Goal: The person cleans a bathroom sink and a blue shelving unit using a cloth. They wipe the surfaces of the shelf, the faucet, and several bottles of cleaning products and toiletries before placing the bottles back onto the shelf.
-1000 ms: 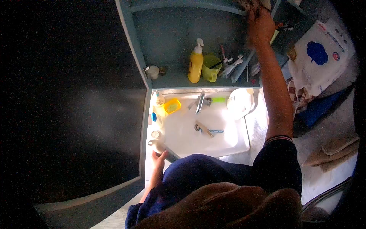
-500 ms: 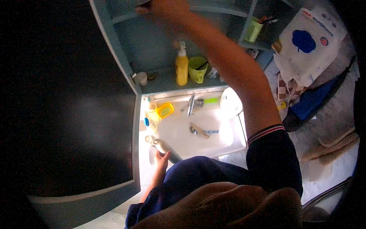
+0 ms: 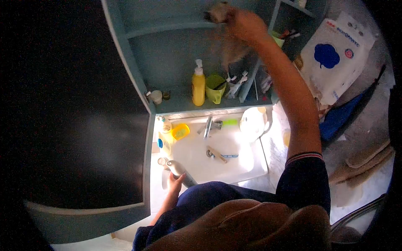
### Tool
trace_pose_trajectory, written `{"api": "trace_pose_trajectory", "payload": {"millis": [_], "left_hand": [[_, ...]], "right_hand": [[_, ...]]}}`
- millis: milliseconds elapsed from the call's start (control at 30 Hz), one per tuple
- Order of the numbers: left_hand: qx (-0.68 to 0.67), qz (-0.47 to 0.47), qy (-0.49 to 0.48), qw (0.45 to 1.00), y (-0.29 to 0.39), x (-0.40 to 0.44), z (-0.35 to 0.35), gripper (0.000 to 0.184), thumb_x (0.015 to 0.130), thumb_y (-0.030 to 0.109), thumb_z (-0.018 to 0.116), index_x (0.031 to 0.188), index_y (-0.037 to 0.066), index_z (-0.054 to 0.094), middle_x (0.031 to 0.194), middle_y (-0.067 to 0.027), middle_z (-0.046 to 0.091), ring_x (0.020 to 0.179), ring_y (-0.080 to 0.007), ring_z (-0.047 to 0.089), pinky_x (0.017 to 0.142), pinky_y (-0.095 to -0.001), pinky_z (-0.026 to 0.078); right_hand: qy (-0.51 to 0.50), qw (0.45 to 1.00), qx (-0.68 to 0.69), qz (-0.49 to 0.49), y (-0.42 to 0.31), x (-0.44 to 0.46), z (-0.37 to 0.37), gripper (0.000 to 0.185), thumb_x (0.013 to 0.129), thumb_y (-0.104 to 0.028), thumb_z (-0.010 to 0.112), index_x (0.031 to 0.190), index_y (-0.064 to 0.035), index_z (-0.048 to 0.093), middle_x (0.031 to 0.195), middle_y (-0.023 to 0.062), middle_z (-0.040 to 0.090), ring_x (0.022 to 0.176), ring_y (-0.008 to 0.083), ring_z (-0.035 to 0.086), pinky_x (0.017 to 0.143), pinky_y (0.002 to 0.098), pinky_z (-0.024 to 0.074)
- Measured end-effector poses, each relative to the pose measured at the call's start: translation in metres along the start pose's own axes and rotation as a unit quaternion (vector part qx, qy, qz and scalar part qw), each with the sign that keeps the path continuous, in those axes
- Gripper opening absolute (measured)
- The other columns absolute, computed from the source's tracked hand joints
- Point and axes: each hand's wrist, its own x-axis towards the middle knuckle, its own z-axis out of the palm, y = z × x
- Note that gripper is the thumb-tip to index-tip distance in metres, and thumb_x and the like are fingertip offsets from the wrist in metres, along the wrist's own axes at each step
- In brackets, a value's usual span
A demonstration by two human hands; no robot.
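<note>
My left hand (image 3: 175, 182) is wrapped round a pale grey bottle (image 3: 181, 172) beside the left end of the white sink (image 3: 188, 161). My right hand (image 3: 247, 26) is raised at the shelf of a blue-grey cabinet (image 3: 176, 50), its fingers closed on a crumpled brownish cloth (image 3: 218, 12). Below it on the lower shelf are a yellow pump bottle (image 3: 198, 87), a green cup (image 3: 215, 88) and some toothbrushes (image 3: 238, 83). The fingertips of my right hand are blurred.
A dark cabinet door (image 3: 83, 125) stands open at the left. Around the sink are a faucet (image 3: 208, 126), a yellow soap dish (image 3: 181, 132) and a white jug (image 3: 252, 124). A brush (image 3: 216, 154) lies in the basin. A white printed bag (image 3: 335, 58) hangs at the right.
My right hand went left along the upper shelf with the cloth, then came back part of the way right. My left hand still holds the bottle. The view has shifted a little.
</note>
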Motion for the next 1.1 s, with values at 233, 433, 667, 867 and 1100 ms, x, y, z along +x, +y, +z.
{"api": "trace_pose_trajectory", "payload": {"millis": [233,433,667,867,1100], "left_hand": [[-0.031,-0.030,0.053,0.998,-0.011,0.002,-0.031,0.042,0.076,0.022,0.077,0.107,0.001,0.059,0.085,-0.0065,0.066,0.069,-0.0137,0.062,0.062,-0.0288,0.050],[-0.146,-0.044,0.125,0.980,-0.016,-0.009,-0.053,0.034,0.078,0.020,0.076,0.103,0.004,0.060,0.080,-0.0023,0.063,0.064,-0.0111,0.057,0.054,-0.0259,0.047],[-0.094,-0.029,0.150,0.984,-0.025,-0.010,-0.051,0.032,0.078,0.020,0.076,0.102,0.005,0.060,0.079,-0.0018,0.062,0.061,-0.0101,0.055,0.053,-0.0258,0.045],[-0.126,-0.026,0.137,0.982,-0.028,0.000,-0.032,0.039,0.077,0.019,0.077,0.106,0.002,0.058,0.083,-0.0031,0.062,0.066,-0.0099,0.056,0.056,-0.0252,0.045],[-0.013,0.011,0.084,0.996,-0.028,0.017,-0.009,0.040,0.075,0.023,0.077,0.101,0.000,0.058,0.085,-0.0070,0.065,0.074,-0.0147,0.061,0.068,-0.0294,0.050]], "right_hand": [[0.080,0.964,0.206,0.147,0.062,0.035,-0.001,0.031,0.089,-0.022,0.053,0.110,-0.0023,0.064,0.103,0.0229,0.065,0.093,0.0389,0.064,0.082,0.0476,0.0513],[0.467,0.770,0.415,0.132,0.058,0.092,-0.018,0.037,0.091,-0.035,0.052,0.109,-0.0052,0.064,0.101,0.0203,0.066,0.087,0.0365,0.064,0.076,0.0471,0.0515],[0.516,0.839,-0.173,0.006,-0.004,0.140,-0.008,0.039,0.094,-0.022,0.050,0.124,0.0022,0.053,0.133,0.0209,0.048,0.113,0.0412,0.049,0.100,0.0434,0.0386],[0.292,0.931,-0.147,-0.160,-0.128,0.084,-0.038,0.033,0.090,-0.014,0.052,0.115,0.0065,0.057,0.124,0.0234,0.052,0.113,0.0369,0.050,0.097,0.0483,0.0376],[0.185,0.946,0.262,-0.042,-0.064,0.083,-0.015,0.039,0.093,-0.019,0.049,0.120,0.0093,0.053,0.126,0.0250,0.051,0.118,0.0362,0.047,0.102,0.0438,0.0354]]}}
